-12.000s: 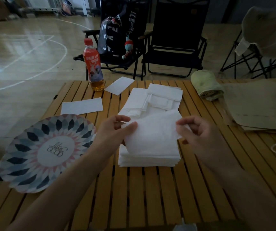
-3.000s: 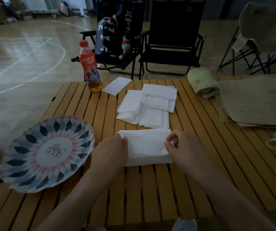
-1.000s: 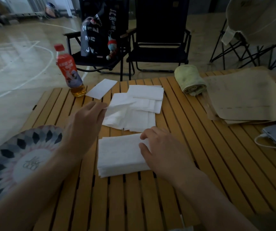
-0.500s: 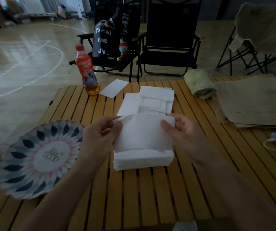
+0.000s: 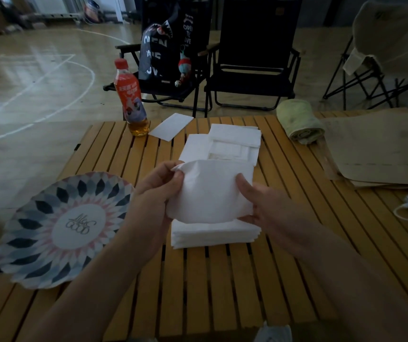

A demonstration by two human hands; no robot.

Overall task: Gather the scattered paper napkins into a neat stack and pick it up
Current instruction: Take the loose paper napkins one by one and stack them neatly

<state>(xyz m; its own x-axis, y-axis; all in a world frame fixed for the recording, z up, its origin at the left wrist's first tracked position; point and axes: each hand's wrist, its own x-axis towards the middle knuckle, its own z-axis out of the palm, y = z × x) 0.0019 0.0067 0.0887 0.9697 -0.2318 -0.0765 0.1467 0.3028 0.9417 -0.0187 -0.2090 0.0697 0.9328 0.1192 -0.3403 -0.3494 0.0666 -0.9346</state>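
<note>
— What do the hands hold?
— The left hand and right hand each pinch a side of one napkin, held just above the stack on the slatted table.
— And the rest?
— Loose napkins lie beyond it, a single napkin beside the bottle.

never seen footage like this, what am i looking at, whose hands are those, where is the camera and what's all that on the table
No machine here: these are a person's two bare hands, filmed by one wide-angle camera worn on the head, looking forward and down. The left hand and right hand each grip a side of one white napkin, held over a neat stack on the slatted wooden table. Further back lie loose napkins and a single napkin beside a red-labelled bottle. A patterned plate sits on the left, a rolled green towel and tan sheets on the right.
</note>
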